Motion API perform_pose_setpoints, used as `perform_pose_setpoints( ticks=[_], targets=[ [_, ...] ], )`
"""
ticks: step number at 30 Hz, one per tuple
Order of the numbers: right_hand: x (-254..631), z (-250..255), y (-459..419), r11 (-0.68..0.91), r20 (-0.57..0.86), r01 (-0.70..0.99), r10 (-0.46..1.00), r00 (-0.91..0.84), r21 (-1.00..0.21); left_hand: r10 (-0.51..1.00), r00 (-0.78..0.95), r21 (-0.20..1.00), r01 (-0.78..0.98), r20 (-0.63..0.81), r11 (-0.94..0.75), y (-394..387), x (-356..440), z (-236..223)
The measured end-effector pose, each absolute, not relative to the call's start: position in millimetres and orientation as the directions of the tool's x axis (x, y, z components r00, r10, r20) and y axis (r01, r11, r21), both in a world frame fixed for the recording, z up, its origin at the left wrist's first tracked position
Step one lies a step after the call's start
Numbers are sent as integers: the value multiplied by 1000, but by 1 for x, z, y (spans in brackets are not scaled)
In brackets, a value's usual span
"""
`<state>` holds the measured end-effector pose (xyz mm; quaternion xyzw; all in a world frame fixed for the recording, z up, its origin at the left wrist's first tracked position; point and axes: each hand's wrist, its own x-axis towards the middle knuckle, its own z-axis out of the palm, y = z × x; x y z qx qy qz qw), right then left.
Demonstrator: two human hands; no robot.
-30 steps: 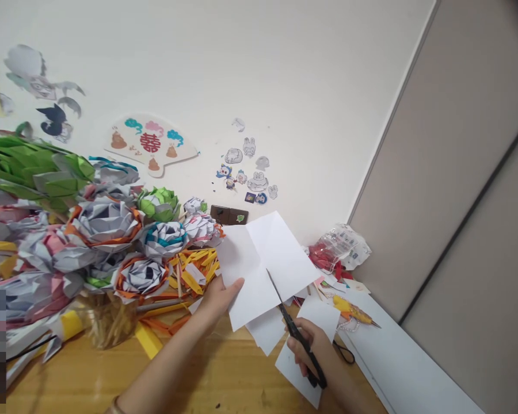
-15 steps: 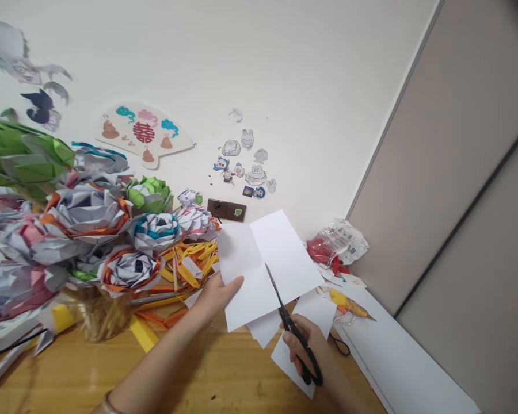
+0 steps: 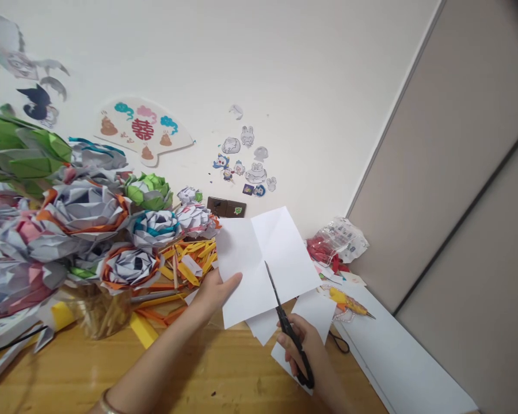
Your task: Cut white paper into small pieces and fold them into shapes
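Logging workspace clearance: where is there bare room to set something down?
Bare tabletop shows between left forearm and right hand, and left of that forearm, nearer than the clear container. Crowded: paper flowers at far left, yellow strips beyond the left hand, loose white sheets by the right.

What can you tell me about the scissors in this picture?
The scissors have black, plastic-looking handles and a narrow, dark, metal-looking blade. The right hand holds them by the handles, tip pointing away from the person. The visible blade lies over the white paper; whether the other blade is beneath cannot be told.
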<state>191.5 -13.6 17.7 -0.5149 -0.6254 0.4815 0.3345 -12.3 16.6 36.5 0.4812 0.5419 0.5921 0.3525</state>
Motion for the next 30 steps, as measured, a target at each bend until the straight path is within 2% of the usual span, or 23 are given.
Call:
perform_pose_setpoints(
  ticks=[7,12,14,25,30],
  targets=[
    [195,13,-12,5,-88,329,959,-268,-944,940,-280,979,102,196,-173,17,-15,36],
    [199,14,-10,53,-13,166,929,-369,-985,944,-239,971,123,228,-203,19,-16,32],
    [200,14,-9,50,-11,149,923,-384,-988,941,-235,967,130,243,-217,20,-16,31],
    [199,11,-5,73,-39,322,943,-330,-944,934,-254,958,209,250,-199,20,-15,32],
    [197,9,-4,84,-20,337,956,-294,-938,954,-269,989,100,129,-106,17,-16,33]
  ],
)
